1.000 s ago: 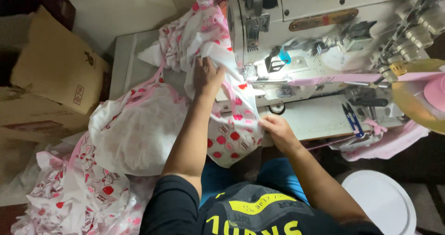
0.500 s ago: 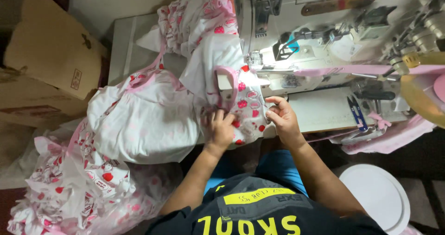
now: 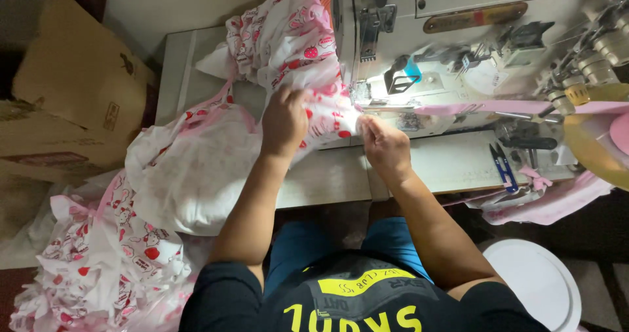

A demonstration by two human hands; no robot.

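Observation:
A white and pink printed garment [image 3: 288,37] is draped over the sewing table [image 3: 327,175] and runs up to the lit needle area of the sewing machine [image 3: 458,17]. My left hand [image 3: 283,121] grips a fold of that fabric just left of the needle. My right hand [image 3: 383,145] pinches the fabric's edge close to the presser foot, where a pink binding tape [image 3: 485,107] feeds in from the right.
A heap of matching printed fabric [image 3: 111,253] spills off the table's left side toward the floor. Cardboard boxes [image 3: 72,89] stand at the left. Blue thread snips [image 3: 503,167] lie on the table at right. A white round lid [image 3: 534,286] sits at lower right.
Both hands have moved up from the table's front edge to the needle area, carrying the fabric edge with them. The camera has shifted closer.

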